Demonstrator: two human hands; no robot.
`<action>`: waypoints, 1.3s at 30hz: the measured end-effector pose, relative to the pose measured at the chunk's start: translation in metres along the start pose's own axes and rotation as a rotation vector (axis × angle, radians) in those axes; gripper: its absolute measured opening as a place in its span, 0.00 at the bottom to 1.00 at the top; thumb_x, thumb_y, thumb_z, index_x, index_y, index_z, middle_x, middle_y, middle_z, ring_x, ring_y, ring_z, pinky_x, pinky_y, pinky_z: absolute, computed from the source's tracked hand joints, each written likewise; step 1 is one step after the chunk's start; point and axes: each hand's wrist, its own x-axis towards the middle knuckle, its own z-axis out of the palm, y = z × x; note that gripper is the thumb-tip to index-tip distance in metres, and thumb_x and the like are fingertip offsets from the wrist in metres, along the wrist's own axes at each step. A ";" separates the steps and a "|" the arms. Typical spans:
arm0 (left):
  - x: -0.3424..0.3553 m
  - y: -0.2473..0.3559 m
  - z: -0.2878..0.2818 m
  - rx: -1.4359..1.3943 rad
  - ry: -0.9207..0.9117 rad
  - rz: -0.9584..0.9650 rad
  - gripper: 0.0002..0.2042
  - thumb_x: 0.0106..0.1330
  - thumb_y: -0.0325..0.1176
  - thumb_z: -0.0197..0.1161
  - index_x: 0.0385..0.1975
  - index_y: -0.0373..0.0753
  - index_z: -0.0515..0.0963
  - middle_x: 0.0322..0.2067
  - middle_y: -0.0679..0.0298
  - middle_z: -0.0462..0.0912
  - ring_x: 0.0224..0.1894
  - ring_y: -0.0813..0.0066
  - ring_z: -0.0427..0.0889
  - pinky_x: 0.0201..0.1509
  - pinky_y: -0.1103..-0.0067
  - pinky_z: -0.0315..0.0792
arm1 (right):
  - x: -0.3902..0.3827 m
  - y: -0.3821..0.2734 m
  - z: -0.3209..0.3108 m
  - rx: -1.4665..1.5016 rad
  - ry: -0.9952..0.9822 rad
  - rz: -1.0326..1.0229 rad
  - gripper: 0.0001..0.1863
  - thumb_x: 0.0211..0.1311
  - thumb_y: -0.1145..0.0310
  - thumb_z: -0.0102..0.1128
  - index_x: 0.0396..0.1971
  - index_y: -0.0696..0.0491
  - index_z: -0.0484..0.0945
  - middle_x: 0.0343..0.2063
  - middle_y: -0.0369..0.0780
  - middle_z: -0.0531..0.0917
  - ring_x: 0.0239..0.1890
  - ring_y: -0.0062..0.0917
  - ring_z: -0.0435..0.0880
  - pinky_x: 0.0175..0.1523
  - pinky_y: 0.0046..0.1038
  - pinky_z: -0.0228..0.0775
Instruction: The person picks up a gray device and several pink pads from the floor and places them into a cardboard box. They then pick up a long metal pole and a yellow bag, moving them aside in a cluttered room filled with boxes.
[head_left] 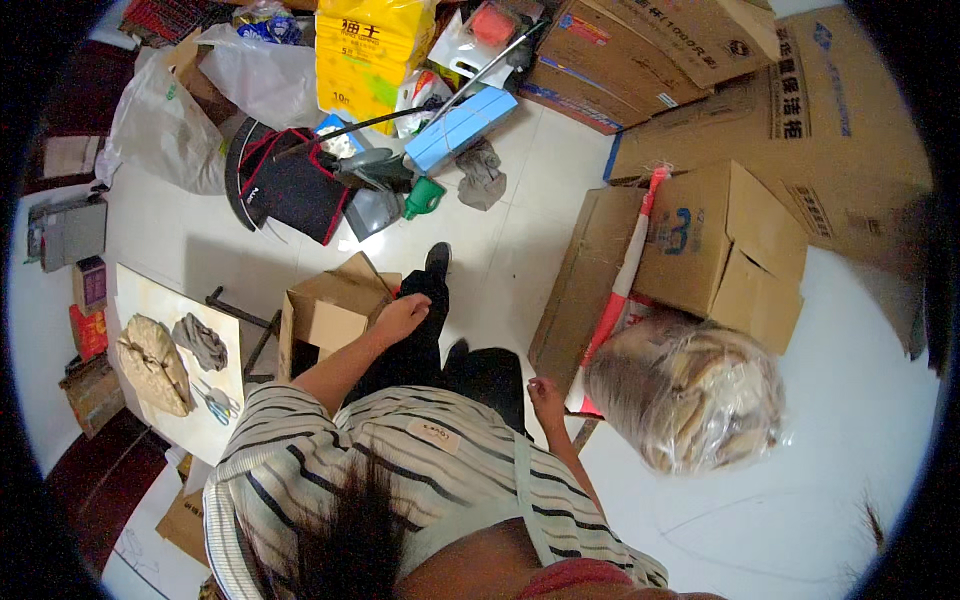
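My left hand (pixel 403 316) is raised in front of my dark-trousered leg, fingers curled, beside an opened cardboard box (pixel 335 300); any contents of the hand are hidden. My right hand (pixel 546 400), also with bent fingers, is near a plastic-wrapped bundle of brownish material (pixel 690 400) and a red-and-white striped strip (pixel 620 300); I cannot make out anything in its fingers. At left, a pale board (pixel 220 420) carries a beige quilted item (pixel 150 365), a crumpled grey cloth (pixel 198 340) and scissors (pixel 215 398).
Cardboard boxes (pixel 730 240) and large flat cartons (pixel 840 130) line the right. Ahead are a black-and-red item (pixel 280 185), a blue box (pixel 460 128), a green container (pixel 423 197), yellow packs (pixel 365 60) and white bags (pixel 160 120). Tiled floor (pixel 530 170) lies between.
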 end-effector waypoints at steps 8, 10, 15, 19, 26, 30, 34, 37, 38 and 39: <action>0.025 -0.002 -0.052 0.139 -0.036 -0.308 0.11 0.59 0.35 0.52 0.39 0.38 0.71 0.35 0.53 0.77 0.39 0.57 0.76 0.42 0.69 0.69 | 0.139 -0.042 -0.055 0.099 -0.101 0.021 0.14 0.53 0.65 0.55 0.39 0.54 0.71 0.30 0.46 0.77 0.32 0.38 0.76 0.39 0.33 0.68; 0.027 0.009 -0.046 0.042 0.012 -0.336 0.11 0.59 0.35 0.52 0.39 0.39 0.72 0.35 0.53 0.77 0.39 0.58 0.76 0.42 0.69 0.69 | 0.179 -0.035 -0.068 0.078 -0.146 -0.034 0.15 0.52 0.65 0.56 0.39 0.56 0.71 0.30 0.46 0.76 0.32 0.38 0.76 0.40 0.34 0.68; 0.064 0.054 -0.046 0.008 0.077 -0.185 0.12 0.59 0.34 0.52 0.39 0.37 0.72 0.35 0.53 0.77 0.39 0.57 0.76 0.42 0.71 0.69 | 0.266 -0.024 -0.076 -0.014 -0.084 -0.186 0.15 0.49 0.66 0.58 0.37 0.56 0.72 0.31 0.46 0.75 0.34 0.38 0.74 0.41 0.35 0.67; 0.100 0.033 -0.029 -0.051 0.022 -0.206 0.12 0.58 0.34 0.52 0.38 0.35 0.72 0.35 0.53 0.77 0.39 0.56 0.76 0.43 0.70 0.69 | 0.293 -0.079 -0.112 -0.087 -0.190 -0.133 0.16 0.50 0.65 0.57 0.39 0.55 0.71 0.31 0.46 0.74 0.36 0.38 0.74 0.43 0.34 0.66; 0.178 -0.013 -0.009 0.126 -0.094 -0.228 0.10 0.56 0.33 0.52 0.35 0.36 0.73 0.33 0.52 0.77 0.39 0.54 0.75 0.42 0.67 0.69 | 0.359 -0.042 -0.058 -0.046 -0.246 -0.141 0.19 0.50 0.63 0.57 0.41 0.56 0.69 0.39 0.47 0.72 0.41 0.39 0.72 0.48 0.35 0.64; 0.201 -0.042 0.020 0.084 -0.080 -0.284 0.10 0.55 0.33 0.53 0.34 0.36 0.73 0.31 0.53 0.77 0.38 0.54 0.75 0.43 0.66 0.68 | 0.444 -0.036 0.008 -0.238 -0.205 -0.433 0.20 0.48 0.66 0.59 0.40 0.58 0.69 0.37 0.46 0.73 0.40 0.38 0.73 0.46 0.32 0.65; 0.266 -0.057 0.066 0.099 -0.129 -0.253 0.10 0.55 0.33 0.53 0.34 0.37 0.73 0.33 0.53 0.76 0.39 0.56 0.74 0.44 0.67 0.68 | 0.541 -0.023 0.086 -0.321 -0.241 -0.358 0.25 0.45 0.65 0.60 0.46 0.57 0.66 0.38 0.48 0.72 0.45 0.42 0.69 0.49 0.36 0.64; 0.306 -0.071 0.113 0.065 -0.157 -0.328 0.13 0.58 0.35 0.53 0.40 0.37 0.72 0.40 0.54 0.75 0.45 0.57 0.72 0.49 0.69 0.66 | 0.601 -0.035 0.123 -0.299 -0.317 -0.412 0.29 0.44 0.65 0.61 0.48 0.56 0.63 0.42 0.49 0.70 0.47 0.43 0.69 0.51 0.36 0.64; 0.320 -0.073 0.127 0.057 -0.158 -0.320 0.13 0.59 0.35 0.52 0.41 0.38 0.71 0.41 0.55 0.75 0.46 0.58 0.71 0.50 0.69 0.66 | 0.616 -0.042 0.128 -0.301 -0.330 -0.422 0.31 0.44 0.65 0.62 0.50 0.55 0.62 0.43 0.49 0.70 0.47 0.43 0.69 0.52 0.36 0.64; 0.332 -0.077 0.141 0.053 -0.178 -0.291 0.13 0.59 0.35 0.52 0.41 0.38 0.71 0.41 0.55 0.75 0.46 0.57 0.71 0.50 0.69 0.66 | 0.626 -0.042 0.138 -0.289 -0.355 -0.416 0.31 0.44 0.65 0.62 0.50 0.55 0.62 0.43 0.49 0.70 0.47 0.43 0.69 0.52 0.36 0.64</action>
